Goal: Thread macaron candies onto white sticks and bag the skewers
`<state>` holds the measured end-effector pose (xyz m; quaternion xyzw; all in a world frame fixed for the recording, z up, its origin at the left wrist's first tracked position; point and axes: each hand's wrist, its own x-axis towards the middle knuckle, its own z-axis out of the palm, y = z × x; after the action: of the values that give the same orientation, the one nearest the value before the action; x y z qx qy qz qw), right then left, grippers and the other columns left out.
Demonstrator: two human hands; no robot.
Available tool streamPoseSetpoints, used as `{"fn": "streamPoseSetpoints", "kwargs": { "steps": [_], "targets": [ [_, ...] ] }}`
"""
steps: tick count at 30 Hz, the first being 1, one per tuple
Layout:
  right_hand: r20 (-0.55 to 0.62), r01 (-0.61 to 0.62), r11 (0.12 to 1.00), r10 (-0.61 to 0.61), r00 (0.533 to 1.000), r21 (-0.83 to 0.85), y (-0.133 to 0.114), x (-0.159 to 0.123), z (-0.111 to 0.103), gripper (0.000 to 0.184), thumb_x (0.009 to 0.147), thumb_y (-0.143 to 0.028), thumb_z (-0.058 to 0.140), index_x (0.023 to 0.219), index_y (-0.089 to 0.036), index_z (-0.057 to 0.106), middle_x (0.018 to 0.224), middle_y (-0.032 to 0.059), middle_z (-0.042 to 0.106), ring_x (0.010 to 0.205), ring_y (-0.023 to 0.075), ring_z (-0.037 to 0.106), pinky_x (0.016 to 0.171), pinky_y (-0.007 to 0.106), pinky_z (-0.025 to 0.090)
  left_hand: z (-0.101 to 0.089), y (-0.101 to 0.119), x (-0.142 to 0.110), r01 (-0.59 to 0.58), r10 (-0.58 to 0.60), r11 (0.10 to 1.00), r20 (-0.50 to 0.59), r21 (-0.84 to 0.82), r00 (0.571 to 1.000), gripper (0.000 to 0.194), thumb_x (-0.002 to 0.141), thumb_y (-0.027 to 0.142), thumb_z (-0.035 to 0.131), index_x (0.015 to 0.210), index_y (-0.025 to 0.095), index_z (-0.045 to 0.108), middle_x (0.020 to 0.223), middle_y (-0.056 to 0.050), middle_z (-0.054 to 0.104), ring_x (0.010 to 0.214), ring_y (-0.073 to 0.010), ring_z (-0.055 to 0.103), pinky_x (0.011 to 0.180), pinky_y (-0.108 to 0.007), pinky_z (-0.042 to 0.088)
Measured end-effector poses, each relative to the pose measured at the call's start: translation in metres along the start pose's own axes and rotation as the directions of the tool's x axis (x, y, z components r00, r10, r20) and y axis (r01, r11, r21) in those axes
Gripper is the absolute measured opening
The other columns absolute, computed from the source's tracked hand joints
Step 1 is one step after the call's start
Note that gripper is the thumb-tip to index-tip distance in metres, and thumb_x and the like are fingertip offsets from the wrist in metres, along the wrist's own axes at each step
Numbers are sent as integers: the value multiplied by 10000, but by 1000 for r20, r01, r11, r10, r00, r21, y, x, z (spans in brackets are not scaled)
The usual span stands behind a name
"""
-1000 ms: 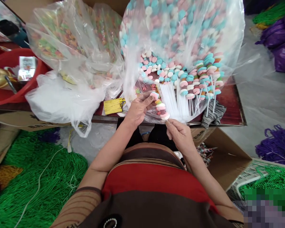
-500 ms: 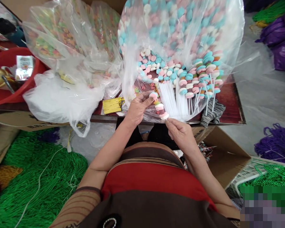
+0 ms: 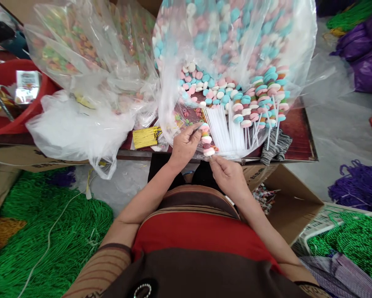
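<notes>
Between my hands, at the table's front edge, is a candy skewer (image 3: 207, 140) of stacked pink and white candies with coloured pieces between them. My left hand (image 3: 186, 142) has its thumb and fingers closed at the upper end of the stack. Lower down, my right hand (image 3: 227, 174) pinches the skewer's end just under the bottom white candy; the stick itself is mostly hidden by the fingers. White sticks (image 3: 219, 128) lie in a row just right of the stack. Finished-looking candy skewers (image 3: 268, 95) lie to the right of those, sticks pointing toward me.
A large clear bag (image 3: 235, 37) of pink, blue and white candies fills the back. Left are a bag of coloured rings (image 3: 83, 45), yellow twist ties (image 3: 146, 138) and a red basin (image 3: 43, 89). A striped glove (image 3: 276, 147) lies right, above an open carton (image 3: 293, 203).
The candy skewer has turned from slanted to nearly upright in the picture. My right hand has moved slightly left, and my left hand slightly right, bringing them closer together.
</notes>
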<state>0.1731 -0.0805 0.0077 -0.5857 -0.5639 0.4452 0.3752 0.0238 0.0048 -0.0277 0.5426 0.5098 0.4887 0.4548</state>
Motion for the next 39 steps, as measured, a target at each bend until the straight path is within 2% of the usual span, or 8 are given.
{"fn": "streamPoseSetpoints", "kwargs": {
  "steps": [5,11,14,18,24,29,35,39],
  "targets": [
    [158,-267,899,225,962,347,10,5,4,362,888,-536,605,791,-196,683,429,-96,306,394,87,219,411,250,174,-8,8,3,-145,135,979,79,143,988,161,901,201,614,995,264,729,1065,-38,761,1075,-208,671,1036,-341,490],
    [3,-35,991,34,999,130,18,10,20,348,914,-458,590,668,-212,605,504,-49,424,488,109,373,489,258,289,-6,7,1,-195,187,972,64,135,980,125,894,210,622,970,246,715,1024,-40,733,1050,-203,657,1037,-341,472],
    [-72,10,993,-2,997,119,25,15,22,323,930,-471,556,760,-211,643,523,-51,432,524,122,396,532,265,321,-4,6,5,-58,54,988,-31,-140,998,121,918,359,670,933,244,706,963,-15,717,949,-166,667,922,-298,522],
    [-40,-33,965,45,998,258,31,19,17,353,928,-521,559,929,-192,688,510,-75,445,501,115,387,561,265,354,-3,16,12,99,-171,827,-79,-553,982,273,755,397,851,867,233,665,824,34,682,732,-106,642,690,-219,534],
    [-94,-80,899,133,987,431,28,17,22,401,877,-601,653,785,-213,613,531,-69,506,479,90,365,498,240,298,2,27,7,227,-231,741,76,-632,970,225,723,323,850,881,206,740,889,-7,745,776,-116,676,700,-228,566],
    [30,-228,790,257,966,570,25,15,26,401,833,-613,661,780,-222,586,506,-77,530,375,68,264,395,240,175,13,18,4,277,-299,638,101,-718,949,281,700,314,875,891,203,703,833,11,746,730,-100,674,666,-213,543],
    [-174,-20,990,45,984,141,9,34,-26,260,898,-420,554,855,-208,698,613,-27,634,461,101,430,477,239,313,2,14,8,214,-235,715,59,-666,970,428,805,466,800,1140,231,673,987,-29,781,790,-140,727,708,-264,555],
    [-402,33,916,-208,892,-400,-10,77,-89,363,961,-422,490,795,-205,729,600,23,649,604,182,595,610,281,414,-6,10,7,185,-214,784,22,-593,976,426,770,459,828,1097,222,689,977,-29,785,765,-131,720,690,-253,543]
  ]
}}
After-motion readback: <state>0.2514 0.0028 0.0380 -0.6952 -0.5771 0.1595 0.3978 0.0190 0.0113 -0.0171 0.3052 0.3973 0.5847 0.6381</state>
